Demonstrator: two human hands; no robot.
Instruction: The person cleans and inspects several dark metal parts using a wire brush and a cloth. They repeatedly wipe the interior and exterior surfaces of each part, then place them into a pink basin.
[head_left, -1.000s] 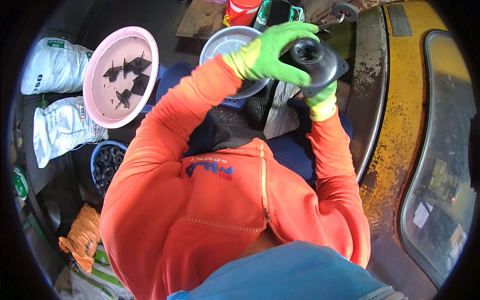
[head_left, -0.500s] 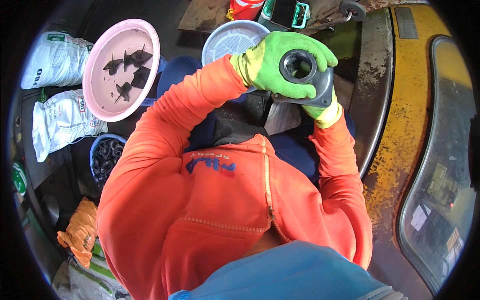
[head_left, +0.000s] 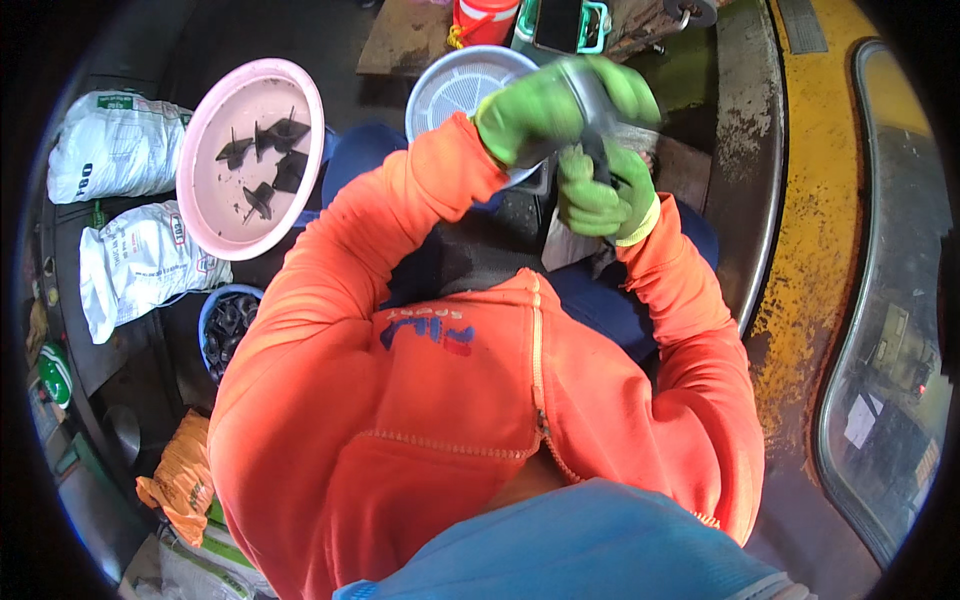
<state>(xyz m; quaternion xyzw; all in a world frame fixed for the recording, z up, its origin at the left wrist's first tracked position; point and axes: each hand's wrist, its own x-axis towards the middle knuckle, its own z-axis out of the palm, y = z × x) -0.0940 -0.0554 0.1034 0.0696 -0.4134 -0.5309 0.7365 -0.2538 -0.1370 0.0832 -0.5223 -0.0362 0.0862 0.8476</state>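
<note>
Green gloves cover both my hands, raised in front of my chest. Between them is a black moulded part [head_left: 596,115], its flat side tilted nearly edge-on and smeared by motion. My left hand [head_left: 535,115] grips it from above, fingers curled over the far side. Lower down, my right hand [head_left: 605,195] is closed round its lower end. The gloves hide much of the part; its round collar does not show now. Left of my hands, a pink basin [head_left: 225,215] holds several black finned pieces [head_left: 258,202]. Behind my left hand is a light blue mesh basket [head_left: 445,75].
White sacks [head_left: 125,150] lie at the far left, near a blue tub [head_left: 212,300] of black parts and an orange bag [head_left: 185,480]. A red bucket [head_left: 485,20] and green-handled box [head_left: 597,28] stand at the back. A rusty yellow machine panel [head_left: 810,250] rises at right.
The black part has turned from its round collar facing up to nearly edge-on. My right hand has come out from beneath it, and my left hand has tilted over its top.
</note>
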